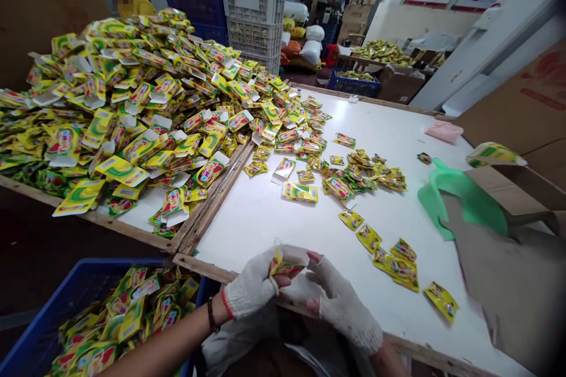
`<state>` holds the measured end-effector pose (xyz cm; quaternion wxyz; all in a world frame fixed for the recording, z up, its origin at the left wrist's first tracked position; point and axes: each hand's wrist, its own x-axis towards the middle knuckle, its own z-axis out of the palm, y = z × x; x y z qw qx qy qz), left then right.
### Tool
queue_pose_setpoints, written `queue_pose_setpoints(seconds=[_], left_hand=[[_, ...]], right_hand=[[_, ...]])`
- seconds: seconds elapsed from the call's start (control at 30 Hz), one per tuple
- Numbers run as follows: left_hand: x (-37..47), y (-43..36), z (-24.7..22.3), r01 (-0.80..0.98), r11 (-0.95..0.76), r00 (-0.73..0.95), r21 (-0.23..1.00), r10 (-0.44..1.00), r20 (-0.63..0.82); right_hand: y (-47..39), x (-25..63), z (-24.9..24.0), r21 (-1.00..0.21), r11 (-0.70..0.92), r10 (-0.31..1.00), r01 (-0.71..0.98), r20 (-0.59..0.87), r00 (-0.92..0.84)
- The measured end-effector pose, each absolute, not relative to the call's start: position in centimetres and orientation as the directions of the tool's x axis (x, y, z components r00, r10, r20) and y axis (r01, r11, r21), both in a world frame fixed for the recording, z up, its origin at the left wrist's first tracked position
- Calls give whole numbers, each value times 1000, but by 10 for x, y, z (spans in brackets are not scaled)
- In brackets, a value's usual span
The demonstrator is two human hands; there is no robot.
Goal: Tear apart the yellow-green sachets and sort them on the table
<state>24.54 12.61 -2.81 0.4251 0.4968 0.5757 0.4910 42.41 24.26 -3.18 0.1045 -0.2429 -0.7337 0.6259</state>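
Observation:
My left hand [254, 285], in a white knit glove with bare fingertips, is closed around a small yellow and red carton [287, 265] with its white flap open toward the right. My right hand [345, 303], gloved the same way, is just right of that flap, thumb and fingers apart and nothing between them. Beyond the hands on the white table lie a flat yellow carton [300, 192] and a cluster of small shiny packets [362, 171]. Several yellow packets [404, 271] trail off to the right of my right hand.
A big heap of cartons [145, 100] covers the wood-edged table at left. Below it stands a blue crate [79, 283] full of cartons. A green dustpan-like scoop [464, 194] and cardboard [508, 271] lie at right. Stacked grey crates [254, 6] and a person [132, 3] are behind.

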Motion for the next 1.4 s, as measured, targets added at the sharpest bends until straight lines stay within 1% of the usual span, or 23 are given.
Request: queue_pose_setpoints(seconds=[0.03, 0.07, 0.1, 0.17, 0.23, 0.27, 0.33, 0.37, 0.43, 0.53, 0.6, 0.67, 0.7, 0.77, 0.83, 0.87, 0.9, 0.93, 1.03, 1.1, 1.17, 1.3, 1.4], left_hand=[[249, 133, -28, 24, 32, -149, 999, 988, -28], [253, 139, -29, -48, 42, -165, 998, 985, -50], [256, 145, -30, -76, 58, -215, 995, 974, -73], [261, 153, -32, -115, 83, -380, 990, 917, -121], [262, 156, -36, -209, 77, -504, 975, 846, -175], [262, 156, -38, -253, 66, -527, 965, 828, -195], [262, 154, -43, -288, 58, -509, 956, 836, -204], [262, 152, -45, -275, 61, -489, 960, 850, -194], [260, 149, -48, -202, 77, -446, 976, 880, -162], [255, 147, -48, 1, 111, -394, 994, 914, -101], [250, 149, -44, 145, 82, -333, 986, 942, -29], [246, 152, -38, 232, 32, -264, 972, 964, 31], [244, 154, -36, 248, 29, -254, 968, 966, 36], [242, 157, -33, 187, 72, -281, 980, 960, -17], [240, 159, -33, 24, 125, -281, 992, 953, -114], [239, 160, -33, -51, 145, -275, 988, 949, -154], [239, 160, -33, -85, 158, -265, 984, 948, -175], [237, 161, -32, -67, 163, -261, 984, 950, -175], [233, 161, -27, 149, 130, -254, 980, 963, -89], [230, 163, -21, 227, 109, -220, 968, 974, -58], [226, 165, -16, 230, 117, -179, 966, 981, -76], [219, 170, -13, 195, 179, -115, 964, 981, -159], [215, 167, -12, 214, 163, -72, 963, 986, -151]], right_hand=[[240, 419, -31, -971, 121, 542, 204, -108, -833], [239, 413, -31, -967, 155, 597, 200, -69, -799], [238, 406, -33, -957, 197, 642, 213, -38, -766], [237, 397, -39, -934, 250, 686, 255, -15, -727], [236, 395, -47, -950, 203, 699, 237, -28, -714], [236, 396, -52, -966, 153, 711, 207, -38, -702], [236, 401, -61, -988, 76, 742, 135, -34, -669], [236, 404, -65, -991, 80, 757, 111, -12, -654], [239, 409, -68, -980, 170, 771, 104, 67, -634], [245, 412, -65, -936, 334, 731, 108, 185, -657], [248, 410, -59, -920, 374, 693, 120, 191, -695], [250, 407, -52, -922, 353, 685, 156, 141, -715], [250, 404, -50, -930, 322, 702, 178, 108, -704], [250, 398, -48, -960, 217, 750, 178, 47, -660], [250, 393, -47, -984, 105, 778, 145, -9, -628], [250, 391, -47, -986, 90, 787, 143, -17, -616], [250, 390, -47, -981, 110, 790, 159, -10, -613], [250, 389, -47, -969, 160, 784, 189, 9, -620], [250, 391, -42, -914, 325, 739, 244, 85, -668], [251, 392, -36, -905, 346, 708, 247, 79, -702], [253, 392, -30, -906, 323, 710, 273, 41, -703], [259, 389, -21, -896, 272, 715, 350, -55, -697], [261, 390, -19, -888, 302, 697, 348, -43, -716]])
